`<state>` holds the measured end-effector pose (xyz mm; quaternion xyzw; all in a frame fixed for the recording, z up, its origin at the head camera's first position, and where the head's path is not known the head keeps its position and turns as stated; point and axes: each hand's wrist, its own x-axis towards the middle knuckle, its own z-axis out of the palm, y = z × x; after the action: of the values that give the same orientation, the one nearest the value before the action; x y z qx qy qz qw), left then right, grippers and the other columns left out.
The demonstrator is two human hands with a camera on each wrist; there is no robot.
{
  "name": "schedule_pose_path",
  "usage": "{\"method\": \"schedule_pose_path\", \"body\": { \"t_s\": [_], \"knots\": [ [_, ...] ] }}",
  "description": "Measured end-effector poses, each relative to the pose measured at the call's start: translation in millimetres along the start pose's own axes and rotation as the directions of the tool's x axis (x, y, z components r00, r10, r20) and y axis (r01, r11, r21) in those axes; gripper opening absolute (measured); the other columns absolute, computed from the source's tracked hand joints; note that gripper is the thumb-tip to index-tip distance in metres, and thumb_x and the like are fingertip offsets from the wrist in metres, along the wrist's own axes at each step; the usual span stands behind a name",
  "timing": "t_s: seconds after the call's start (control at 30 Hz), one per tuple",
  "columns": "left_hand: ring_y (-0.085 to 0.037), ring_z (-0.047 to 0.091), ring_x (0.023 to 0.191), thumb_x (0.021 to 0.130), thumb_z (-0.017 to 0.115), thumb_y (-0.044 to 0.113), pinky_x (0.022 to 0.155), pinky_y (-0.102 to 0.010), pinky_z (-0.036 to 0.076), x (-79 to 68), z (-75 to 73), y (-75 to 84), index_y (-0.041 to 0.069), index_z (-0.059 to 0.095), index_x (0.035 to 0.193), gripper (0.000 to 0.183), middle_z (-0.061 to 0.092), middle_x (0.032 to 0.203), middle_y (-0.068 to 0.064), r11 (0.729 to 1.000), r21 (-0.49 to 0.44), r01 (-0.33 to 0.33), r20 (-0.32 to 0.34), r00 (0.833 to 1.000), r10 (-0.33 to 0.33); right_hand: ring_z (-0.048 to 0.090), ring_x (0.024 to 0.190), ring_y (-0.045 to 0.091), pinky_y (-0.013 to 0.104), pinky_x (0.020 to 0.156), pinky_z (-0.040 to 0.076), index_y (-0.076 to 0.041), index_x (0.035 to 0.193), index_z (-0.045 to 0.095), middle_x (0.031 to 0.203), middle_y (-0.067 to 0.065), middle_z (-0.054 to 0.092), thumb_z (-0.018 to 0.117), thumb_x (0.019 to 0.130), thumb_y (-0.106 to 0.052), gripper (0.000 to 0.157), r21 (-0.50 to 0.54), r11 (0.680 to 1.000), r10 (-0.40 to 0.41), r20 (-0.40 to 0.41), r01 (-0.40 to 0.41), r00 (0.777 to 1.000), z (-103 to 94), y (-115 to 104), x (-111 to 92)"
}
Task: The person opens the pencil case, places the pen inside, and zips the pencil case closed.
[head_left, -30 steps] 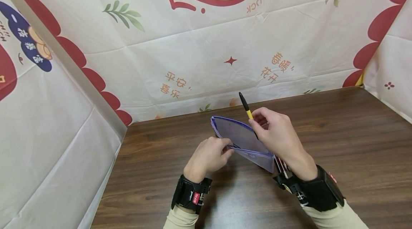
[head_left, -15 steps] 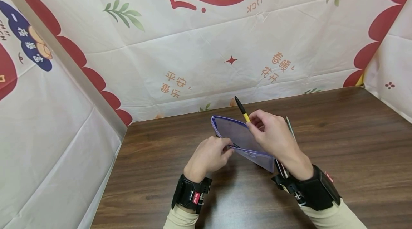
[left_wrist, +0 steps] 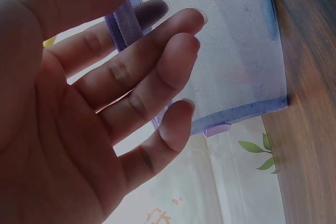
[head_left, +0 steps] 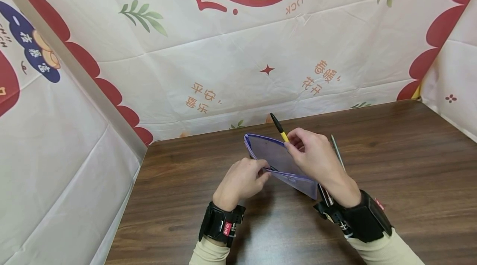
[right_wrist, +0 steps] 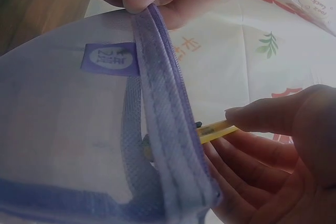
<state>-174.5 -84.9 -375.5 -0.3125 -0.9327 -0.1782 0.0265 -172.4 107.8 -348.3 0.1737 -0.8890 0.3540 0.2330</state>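
A purple mesh zip pouch [head_left: 275,155] stands tilted over the table with its mouth spread. My left hand [head_left: 242,179] pinches the near zip edge between thumb and index finger; the other fingers lie loosely bent against the mesh in the left wrist view. My right hand [head_left: 316,155] holds a yellow and black marker [head_left: 277,124] between thumb and fingers, its black end pointing up and left. In the right wrist view the marker's yellow barrel [right_wrist: 216,131] reaches behind the zip edge, and its lower end shows faintly through the mesh.
Under the right wrist lie several slim pens [head_left: 325,194], partly hidden. A greenish pencil-like stick [head_left: 336,151] juts out behind the right hand. The brown wooden table [head_left: 179,215] ends at a printed white cloth [head_left: 160,87] at the back and left.
My right hand has shifted slightly left and down with the marker, which tilts further left. The greenish stick behind it has come into view. My left hand and the pouch stay put.
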Motion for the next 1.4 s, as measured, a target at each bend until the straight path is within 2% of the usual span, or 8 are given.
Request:
{"method": "schedule_pose_path", "body": {
  "t_s": [0.67,0.97,1.4],
  "knots": [
    [-0.002,0.046,0.052,0.088,0.062,0.025,0.046,-0.018,0.035,0.0,-0.5,0.1,0.016,0.067,0.088,0.011,0.054,0.064,0.009,1.000,0.003,-0.008,-0.008,1.000,0.008,0.062,0.065,0.019,0.038,0.055,0.055,0.001,0.089,0.066,0.076,0.012,0.068,0.069,0.080,-0.003,0.010,-0.011,0.999,0.036,0.071,-0.035,0.997,0.9,1.0,-2.0],
    [-0.002,0.046,0.052,0.089,0.062,0.025,0.046,-0.018,0.035,-0.3,-0.1,0.0,0.015,0.067,0.088,0.011,0.054,0.064,0.009,1.000,0.004,-0.002,0.002,1.000,0.002,0.061,0.065,0.017,0.037,0.056,0.054,-0.001,0.088,0.066,0.075,0.011,0.068,0.070,0.080,-0.005,0.009,-0.032,0.997,0.068,0.122,-0.064,0.990,1.1,0.4,-2.5],
    [-0.002,0.045,0.052,0.089,0.062,0.024,0.045,-0.018,0.034,-0.5,-0.2,-0.1,0.016,0.067,0.086,0.010,0.053,0.064,0.008,1.000,-0.008,0.004,0.005,1.000,-0.004,0.058,0.062,0.015,0.034,0.054,0.051,-0.002,0.086,0.067,0.073,0.008,0.066,0.070,0.080,-0.007,0.008,-0.080,0.994,0.082,0.151,-0.071,0.985,2.3,2.6,-2.5]
  ]
}}
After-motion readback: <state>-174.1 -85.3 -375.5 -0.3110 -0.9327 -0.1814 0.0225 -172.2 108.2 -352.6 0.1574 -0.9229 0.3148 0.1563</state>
